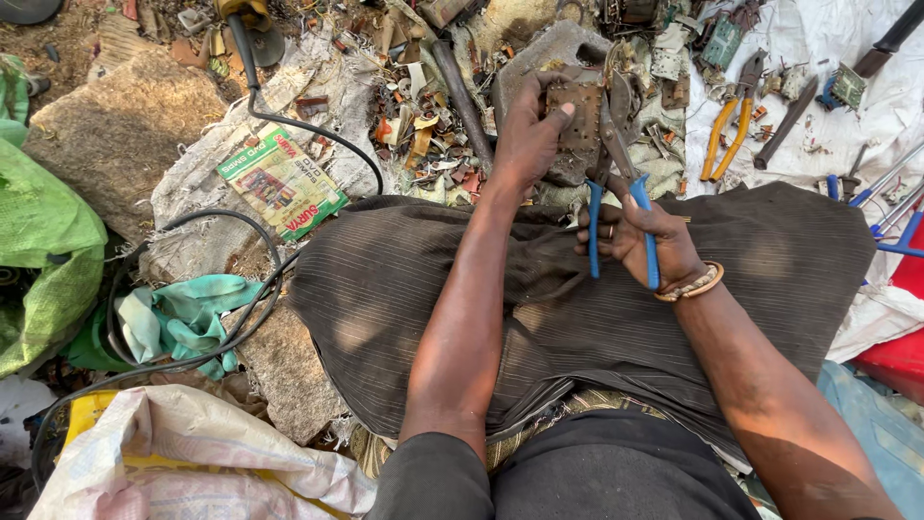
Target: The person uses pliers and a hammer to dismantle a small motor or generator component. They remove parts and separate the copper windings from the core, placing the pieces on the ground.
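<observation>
Dark cloth (404, 299) spread over lap. Left hand (527, 135) clamps a brown circuit board (576, 123) upright against a grey stone (549, 50). Right hand (647, 241) closed around blue-handled pliers (621, 207), nose at the board's edge. Orange pliers (727, 130) lie nearby.

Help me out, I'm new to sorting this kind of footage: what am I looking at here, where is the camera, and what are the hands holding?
There is no machine here, just a person working with bare hands. The single picture comes from a camera worn on the head, looking down past the arms onto a dark striped cloth over the lap. The left hand holds a brownish perforated circuit board. The right hand, with a bracelet at the wrist, has its grip closed on blue-handled pliers whose tip meets the board. Around lie scrap bits, orange-handled pliers, a black cable, a green printed packet and green cloth gloves.
</observation>
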